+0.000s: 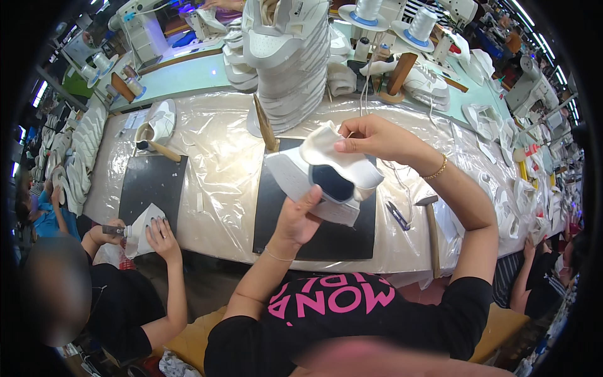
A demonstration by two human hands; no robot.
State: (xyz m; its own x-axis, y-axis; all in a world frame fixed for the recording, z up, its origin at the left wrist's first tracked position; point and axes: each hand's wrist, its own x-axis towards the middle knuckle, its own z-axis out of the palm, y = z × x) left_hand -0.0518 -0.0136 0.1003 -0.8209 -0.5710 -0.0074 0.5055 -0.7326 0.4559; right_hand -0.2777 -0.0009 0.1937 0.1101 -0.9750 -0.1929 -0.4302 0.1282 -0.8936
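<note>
A white shoe upper (290, 177) with a dark navy patch (333, 183) is held above a black mat (314, 242). My left hand (301, 217) grips its lower edge, thumb pressed beside the patch. My right hand (370, 138) pinches the soft cream padded edge (321, 146) at the top. The upper is tilted, and the fingers of my left hand are partly hidden beneath it. Right of the mat lie small dark thread snips (397, 215) and a hammer (433, 235) with a wooden handle.
A tall stack of white shoe uppers (289, 69) stands behind the mat, near a pointed wooden stick (265, 125). At left, a co-worker's hands (162, 239) hold a white piece by another black mat (147, 185). Thread cones (422, 25) and sewing machines line the back.
</note>
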